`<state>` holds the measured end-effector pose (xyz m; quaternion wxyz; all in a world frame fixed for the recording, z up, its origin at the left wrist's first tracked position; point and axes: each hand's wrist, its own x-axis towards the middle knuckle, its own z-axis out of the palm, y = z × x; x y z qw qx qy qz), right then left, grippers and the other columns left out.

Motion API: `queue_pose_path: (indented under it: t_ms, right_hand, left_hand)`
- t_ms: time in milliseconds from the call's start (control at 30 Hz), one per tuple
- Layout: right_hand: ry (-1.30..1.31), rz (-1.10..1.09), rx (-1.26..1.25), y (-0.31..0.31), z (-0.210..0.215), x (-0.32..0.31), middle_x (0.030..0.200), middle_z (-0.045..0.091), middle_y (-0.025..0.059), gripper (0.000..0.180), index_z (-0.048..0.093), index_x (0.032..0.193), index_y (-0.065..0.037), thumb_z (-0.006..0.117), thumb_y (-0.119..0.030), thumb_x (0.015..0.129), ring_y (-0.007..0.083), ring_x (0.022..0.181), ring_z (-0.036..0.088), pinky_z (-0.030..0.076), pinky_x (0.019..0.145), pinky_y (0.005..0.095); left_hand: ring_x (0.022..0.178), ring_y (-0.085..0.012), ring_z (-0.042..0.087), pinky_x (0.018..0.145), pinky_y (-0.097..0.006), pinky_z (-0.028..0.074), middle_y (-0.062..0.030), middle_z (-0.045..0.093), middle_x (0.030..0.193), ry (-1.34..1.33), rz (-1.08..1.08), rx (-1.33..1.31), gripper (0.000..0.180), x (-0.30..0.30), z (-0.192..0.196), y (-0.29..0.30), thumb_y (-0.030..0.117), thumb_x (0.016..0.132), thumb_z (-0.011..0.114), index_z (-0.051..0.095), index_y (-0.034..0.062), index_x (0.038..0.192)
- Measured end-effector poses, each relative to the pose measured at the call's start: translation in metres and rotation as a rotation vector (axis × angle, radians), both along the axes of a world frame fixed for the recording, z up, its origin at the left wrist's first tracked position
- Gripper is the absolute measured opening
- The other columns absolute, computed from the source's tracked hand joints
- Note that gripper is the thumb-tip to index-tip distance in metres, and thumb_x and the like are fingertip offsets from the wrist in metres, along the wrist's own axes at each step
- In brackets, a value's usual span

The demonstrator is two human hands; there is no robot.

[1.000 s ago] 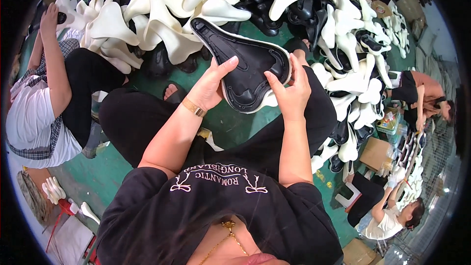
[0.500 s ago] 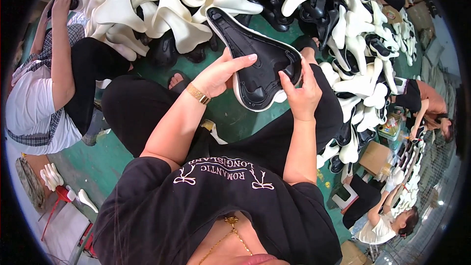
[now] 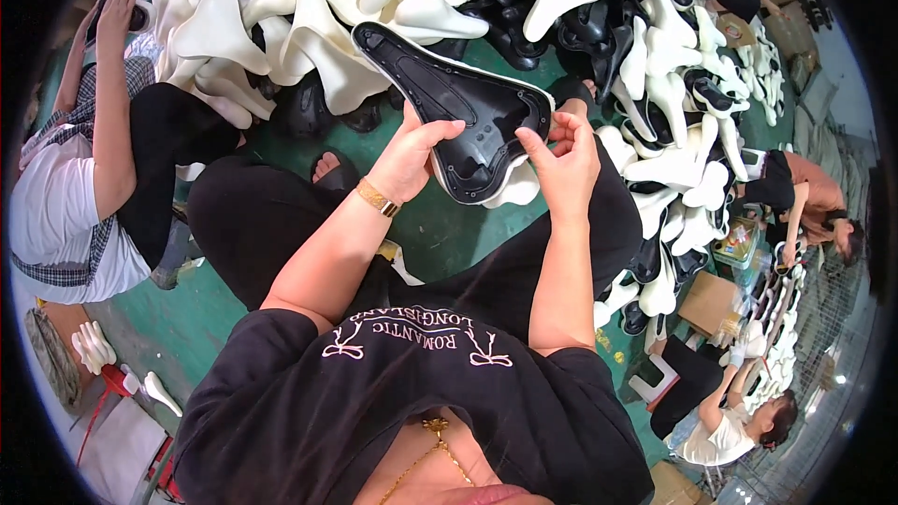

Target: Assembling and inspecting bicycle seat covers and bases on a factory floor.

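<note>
A bicycle saddle [image 3: 472, 122] is held up in front of me, its black plastic underside facing me and a white padded rim showing round it. The narrow nose points to the upper left. My left hand [image 3: 412, 154] is closed on the lower left side, thumb across the underside and fingers hidden behind. At the wide end, my right hand [image 3: 571, 164] grips the right edge, thumb on the black shell and fingers bent at the rim. Below the saddle, a white padded piece [image 3: 516, 189] shows, partly hidden.
White saddle pads [image 3: 327, 37] are heaped ahead, beside black shells [image 3: 510, 14]. More white and black pieces [image 3: 669, 122] spread along the right. A person [image 3: 84, 168] sits close at my left; others work at the right, near a cardboard box [image 3: 708, 302].
The saddle has shifted left and tilted so its nose lies further left. My right fingers have bent in at the rim, and my left hand has moved slightly down the side.
</note>
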<state>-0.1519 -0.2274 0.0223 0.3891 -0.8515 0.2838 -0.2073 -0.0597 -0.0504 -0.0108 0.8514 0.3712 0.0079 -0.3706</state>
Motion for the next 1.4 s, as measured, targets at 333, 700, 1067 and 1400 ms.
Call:
queue_pose_path:
  t_ms: [333, 700, 1067, 1400]
  right_hand:
    - [-0.050, -0.033, 0.611, 0.002, -0.010, 0.008, 0.082, 0.058, -0.0004, 0.037, 0.059, 0.099, -0.001, 0.072, -0.033, 0.087, 0.0067, 0.070, 0.052, 0.043, 0.062, 0.0206]
    - [-0.152, 0.141, 1.153, 0.008, -0.029, -0.001, 0.103, 0.063, 0.0050, 0.033, 0.055, 0.111, -0.002, 0.060, -0.031, 0.095, 0.0162, 0.094, 0.061, 0.050, 0.085, 0.0338]
    - [-0.143, 0.031, 1.219, 0.017, -0.032, -0.003, 0.114, 0.063, 0.0101, 0.048, 0.053, 0.121, 0.001, 0.057, -0.039, 0.095, 0.0221, 0.102, 0.061, 0.049, 0.090, 0.0412]
    - [-0.001, -0.083, 1.140, 0.022, -0.042, 0.008, 0.110, 0.064, 0.0107, 0.054, 0.055, 0.117, 0.002, 0.053, -0.047, 0.095, 0.0230, 0.095, 0.065, 0.055, 0.078, 0.0396]
  left_hand:
    - [0.108, -0.0164, 0.052, 0.094, -0.032, 0.044, -0.0056, 0.051, 0.121, -0.128, 0.107, 0.102, 0.068, 0.003, -0.003, -0.004, 0.003, 0.083, 0.061, 0.027, 0.0108, 0.140]
    - [0.107, -0.0163, 0.055, 0.096, -0.031, 0.043, -0.0071, 0.055, 0.121, -0.186, 0.179, 0.098, 0.048, 0.012, -0.017, -0.002, 0.031, 0.096, 0.050, 0.039, 0.0036, 0.135]
    - [0.108, -0.0127, 0.052, 0.097, -0.028, 0.041, -0.0080, 0.055, 0.121, -0.349, 0.078, 0.227, 0.063, 0.021, -0.028, 0.000, 0.051, 0.099, 0.041, 0.042, -0.0023, 0.132]
    - [0.091, -0.0172, 0.049, 0.087, -0.031, 0.041, -0.0097, 0.053, 0.095, -0.364, 0.170, 0.382, 0.069, 0.021, -0.049, -0.006, 0.064, 0.096, 0.030, 0.047, -0.0023, 0.105]
